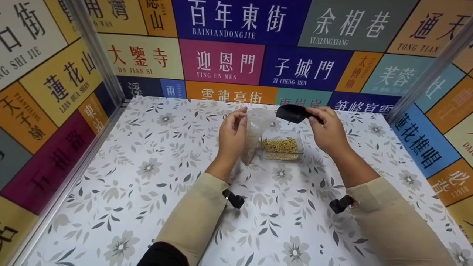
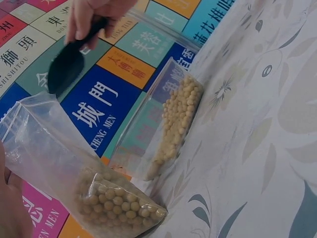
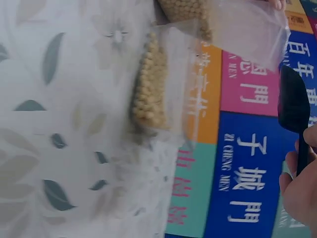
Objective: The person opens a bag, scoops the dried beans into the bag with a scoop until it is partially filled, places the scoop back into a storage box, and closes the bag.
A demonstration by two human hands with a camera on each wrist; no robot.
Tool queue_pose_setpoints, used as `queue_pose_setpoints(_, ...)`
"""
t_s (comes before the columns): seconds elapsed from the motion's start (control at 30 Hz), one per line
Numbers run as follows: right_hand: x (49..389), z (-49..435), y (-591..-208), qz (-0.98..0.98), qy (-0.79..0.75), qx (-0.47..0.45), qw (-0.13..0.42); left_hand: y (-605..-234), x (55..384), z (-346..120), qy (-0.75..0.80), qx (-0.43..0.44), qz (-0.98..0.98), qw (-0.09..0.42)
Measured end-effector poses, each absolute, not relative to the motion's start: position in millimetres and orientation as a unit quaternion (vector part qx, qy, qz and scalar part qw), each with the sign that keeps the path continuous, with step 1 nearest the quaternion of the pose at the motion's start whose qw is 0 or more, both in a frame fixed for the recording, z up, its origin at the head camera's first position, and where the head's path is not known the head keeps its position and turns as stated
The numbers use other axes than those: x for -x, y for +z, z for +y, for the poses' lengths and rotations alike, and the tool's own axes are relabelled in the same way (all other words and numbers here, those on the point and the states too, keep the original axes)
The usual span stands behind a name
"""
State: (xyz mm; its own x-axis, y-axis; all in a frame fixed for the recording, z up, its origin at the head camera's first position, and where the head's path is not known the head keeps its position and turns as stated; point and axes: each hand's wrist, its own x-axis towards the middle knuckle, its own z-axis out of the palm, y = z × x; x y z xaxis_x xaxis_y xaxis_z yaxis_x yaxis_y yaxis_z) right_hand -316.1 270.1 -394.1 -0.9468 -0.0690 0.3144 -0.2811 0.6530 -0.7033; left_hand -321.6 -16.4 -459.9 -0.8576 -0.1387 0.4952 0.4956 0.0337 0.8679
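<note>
A clear plastic bag point(image 1: 255, 129) with soybeans in its bottom stands upright, its upper edge gripped by my left hand point(image 1: 233, 133). In the left wrist view the soybeans point(image 2: 111, 203) show through the bag's film. My right hand point(image 1: 328, 127) pinches the handle of a black scoop point(image 1: 292, 113), held in the air just right of the bag's mouth. No beans can be made out on the scoop point(image 3: 293, 96) in the right wrist view. Beside the bag, a clear rectangular container point(image 1: 300, 150) holds a layer of soybeans point(image 1: 279, 145).
A white tablecloth point(image 1: 147, 199) with grey flowers and leaves covers the table. Panels with large printed characters point(image 1: 221, 61) enclose the back and both sides, with metal posts point(image 1: 105, 59) at the corners. Each sleeve carries a black wrist device point(image 1: 233, 199).
</note>
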Motion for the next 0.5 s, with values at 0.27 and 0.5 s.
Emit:
queue_pose_setpoints(0.27, 313.1, 276.7, -430.6, -0.887, 0.433, -0.085, 0.135, -461.2, 323.4, -17.1, -0.676, 0.138, -0.685, 0.236)
queue_pose_setpoints(0.5, 311.0, 271.7, -451.8, -0.899, 0.417, -0.1, 0.085, -462.6, 324.1, -17.4, -0.676, 0.14, -0.682, 0.24)
